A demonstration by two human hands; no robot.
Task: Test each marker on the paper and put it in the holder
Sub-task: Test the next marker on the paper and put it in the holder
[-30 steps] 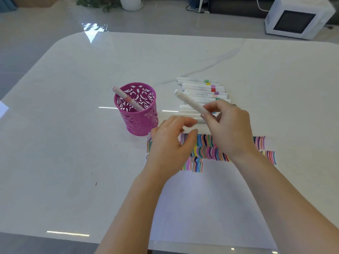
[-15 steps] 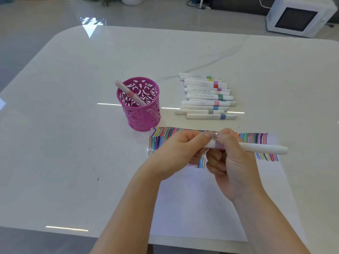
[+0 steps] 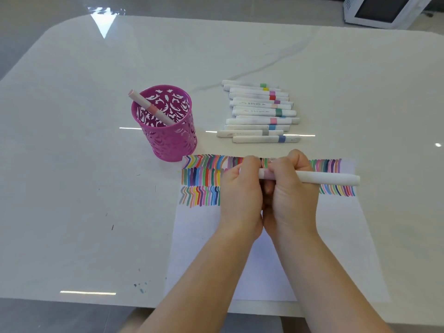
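Both our hands are wrapped round one white marker (image 3: pixel 326 179), which we hold level just above the paper (image 3: pixel 264 272). Our left hand (image 3: pixel 240 188) curls over its left end, hiding that end. Our right hand (image 3: pixel 293 188) grips the barrel just beside it, thumb on top. The two hands touch each other, with a pale lilac band on the marker showing between them. The long plain end sticks out to the right, past our right hand.

We see the paper lying flat on the white table (image 3: pixel 72 188), its far part covered in rows of short coloured strokes. The pink cut-out holder (image 3: pixel 168 140) stands upright just beyond the paper's far left corner. One pink-banded marker (image 3: pixel 149 106) leans inside it, its top resting against the left rim. To the right of the holder, beyond the paper, a row of white markers (image 3: pixel 259 111) with coloured bands lies side by side on the table. A white appliance (image 3: pixel 379 10) sits on the floor past the far right corner
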